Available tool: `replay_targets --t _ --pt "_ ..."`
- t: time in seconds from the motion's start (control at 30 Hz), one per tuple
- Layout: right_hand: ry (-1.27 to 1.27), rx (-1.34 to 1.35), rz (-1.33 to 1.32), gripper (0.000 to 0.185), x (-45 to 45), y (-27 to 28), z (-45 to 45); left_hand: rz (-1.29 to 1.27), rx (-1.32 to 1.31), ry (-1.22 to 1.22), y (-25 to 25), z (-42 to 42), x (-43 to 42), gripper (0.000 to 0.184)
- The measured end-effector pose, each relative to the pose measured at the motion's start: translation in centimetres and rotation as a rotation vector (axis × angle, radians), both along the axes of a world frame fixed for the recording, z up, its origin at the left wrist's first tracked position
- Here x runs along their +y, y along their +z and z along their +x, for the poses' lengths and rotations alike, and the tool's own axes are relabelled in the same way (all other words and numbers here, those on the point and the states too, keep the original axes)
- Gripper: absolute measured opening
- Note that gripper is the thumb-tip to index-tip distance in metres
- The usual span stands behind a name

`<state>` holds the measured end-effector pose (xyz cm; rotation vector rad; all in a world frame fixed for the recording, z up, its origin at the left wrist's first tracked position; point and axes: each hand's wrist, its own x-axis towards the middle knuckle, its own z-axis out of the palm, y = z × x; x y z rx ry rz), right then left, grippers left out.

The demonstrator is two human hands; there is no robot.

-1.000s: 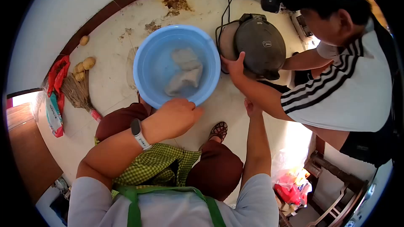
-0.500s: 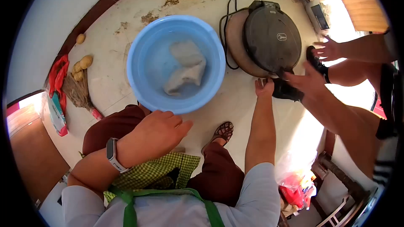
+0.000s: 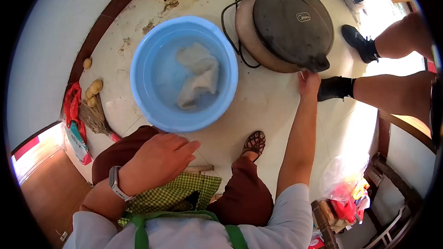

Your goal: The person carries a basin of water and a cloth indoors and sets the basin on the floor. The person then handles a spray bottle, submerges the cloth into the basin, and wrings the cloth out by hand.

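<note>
Over my lap, beside the watch on that wrist, my left hand (image 3: 159,159) hangs loosely with its fingers slightly apart and nothing visible in it. My right hand (image 3: 309,82) is closed at the front edge of a round black electric griddle (image 3: 293,22), just below its handle; the fingertips are partly hidden. The griddle's lid is down, over a brown base. Left of it stands a blue basin (image 3: 140,80) of water, with a wet pale cloth (image 3: 200,80) lying folded in it.
A person's legs (image 3: 392,89) in black shoes stand right of the griddle. Its black cable (image 3: 224,22) lies near the basin. Potatoes (image 3: 94,87), a brush (image 3: 93,117) and a red bag (image 3: 73,103) lie at the left wall. Plastic bags (image 3: 346,193) are at the lower right.
The other person has drawn their hands away from the griddle and out of view. My right hand has moved up to the griddle's front edge and closed. My left hand has moved back from the basin.
</note>
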<state>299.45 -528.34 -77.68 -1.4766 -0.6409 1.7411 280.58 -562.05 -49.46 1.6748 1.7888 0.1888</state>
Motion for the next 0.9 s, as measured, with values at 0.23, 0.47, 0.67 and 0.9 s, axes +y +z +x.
replay_targets --t 0.23,0.47,0.67,0.9 --pt "0.070 -0.040 -0.049 0.014 -1.1 -1.7 0.0 0.014 0.019 -0.064 -0.5 0.2 0.1 0.024" --pt "-0.100 -0.090 -0.070 0.020 -6.4 -1.7 6.2 -0.029 0.042 -0.090 -1.1 0.5 -0.3 0.019" --pt "-0.238 -0.095 -0.097 0.033 -6.3 -1.2 15.1 -0.022 0.042 -0.107 -0.8 0.6 -0.7 0.020" --pt "-0.093 0.190 0.024 0.051 -6.9 -1.4 23.6 -0.093 0.038 -0.093 -0.8 0.2 -1.5 0.023"
